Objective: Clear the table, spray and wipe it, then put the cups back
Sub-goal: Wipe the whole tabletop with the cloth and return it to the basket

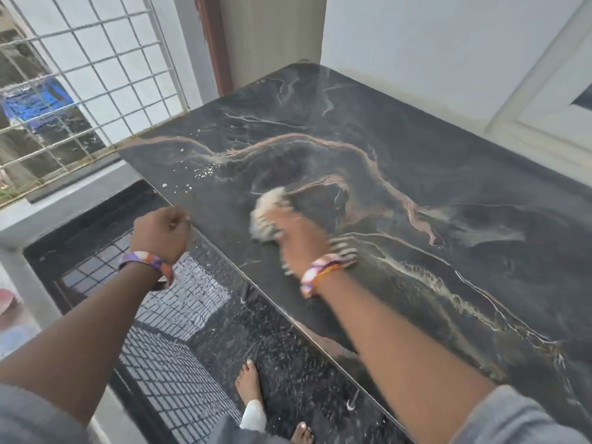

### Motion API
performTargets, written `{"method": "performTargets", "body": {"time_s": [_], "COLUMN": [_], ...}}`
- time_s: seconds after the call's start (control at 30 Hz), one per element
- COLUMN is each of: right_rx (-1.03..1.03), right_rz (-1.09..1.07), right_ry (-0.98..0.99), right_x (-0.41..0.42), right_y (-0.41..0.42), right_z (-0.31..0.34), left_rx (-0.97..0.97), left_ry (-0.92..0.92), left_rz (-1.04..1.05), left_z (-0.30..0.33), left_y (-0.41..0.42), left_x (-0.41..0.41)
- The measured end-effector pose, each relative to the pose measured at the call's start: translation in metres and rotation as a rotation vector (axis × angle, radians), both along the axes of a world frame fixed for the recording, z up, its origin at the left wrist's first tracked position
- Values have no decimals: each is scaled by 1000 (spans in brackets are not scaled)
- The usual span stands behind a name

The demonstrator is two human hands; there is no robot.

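Note:
A black marble-patterned table (pixel 432 174) with pale and rust veins fills the right of the view. My right hand (pixel 296 240) presses a pale fluffy cloth (pixel 266 208) onto the table's near-left part; both are motion-blurred. My left hand (pixel 160 233) is curled at the table's left edge, fingers closed, with nothing visible in it. Small white crumbs (pixel 203 173) lie scattered on the table near its left edge, beyond the cloth. No cups or spray bottle are in view.
A white metal window grille (pixel 86 75) stands at the far left above a ledge. White walls (pixel 432 52) border the table's far and right sides. The dark speckled floor (pixel 282 363) lies below the table edge, with my bare feet (pixel 250 389) on it.

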State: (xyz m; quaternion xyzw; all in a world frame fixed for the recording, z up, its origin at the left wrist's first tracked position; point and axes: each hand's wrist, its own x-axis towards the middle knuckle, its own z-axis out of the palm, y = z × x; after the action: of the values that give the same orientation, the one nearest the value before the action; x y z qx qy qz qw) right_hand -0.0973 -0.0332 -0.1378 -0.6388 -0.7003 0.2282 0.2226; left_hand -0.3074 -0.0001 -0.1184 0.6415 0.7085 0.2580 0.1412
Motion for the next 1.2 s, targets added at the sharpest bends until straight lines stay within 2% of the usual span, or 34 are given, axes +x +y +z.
{"method": "performTargets", "body": {"time_s": [0.07,0.13,0.2,0.27,0.37,0.43,0.47,0.53,0.6,0.67,0.77,0.83,0.9,0.97,1.03,1.07,1.13,1.2], "right_rx": [-104,-226,-297,-379,-626,-693,-684,-566,-402,-357,-273,-76,79,21,-193,-233,-218,-226], "right_rz": [215,320,247,92,-33,-62,-83,-129,-167,-183,-252,-367,-499,-450,-314,-270,-258,-306], "right_ry": [123,327,606,894,1340,1421,1374,1093,843,831,951,841,461,47,-213,-334,-437,-436], "right_x": [-46,-68,-70,-65,-60,-53,-49,-40,-25,-4,21,36,50,50,37,33,30,35], "right_y": [-16,-25,-26,-21,-10,0,3,7,4,12,25,39,50,54,56,57,79,112], "right_z": [10,21,30,36,38,38,39,42,45,45,60,68,63,45,22,13,2,1], "left_rx": [-118,-296,-495,-670,-794,-749,-691,-552,-437,-367,-275,-246,-223,-162,-105,-93,-90,-89], "left_ry": [-86,-348,-626,-826,-931,-988,-1013,-1004,-913,-908,-911,-781,-531,-330,-224,-201,-214,-215], "left_rz": [61,123,132,40,-219,-322,-310,-240,-209,-246,-142,-104,-92,-39,68,123,215,278], "left_z": [-2,2,12,23,28,27,27,30,36,40,35,26,18,14,9,6,1,-3], "left_y": [2,4,2,-5,-18,-20,-17,-13,-9,-4,12,27,39,49,63,69,85,98], "left_x": [-14,-31,-48,-54,-38,-22,-12,8,30,50,69,74,69,55,32,21,-5,-26]}}
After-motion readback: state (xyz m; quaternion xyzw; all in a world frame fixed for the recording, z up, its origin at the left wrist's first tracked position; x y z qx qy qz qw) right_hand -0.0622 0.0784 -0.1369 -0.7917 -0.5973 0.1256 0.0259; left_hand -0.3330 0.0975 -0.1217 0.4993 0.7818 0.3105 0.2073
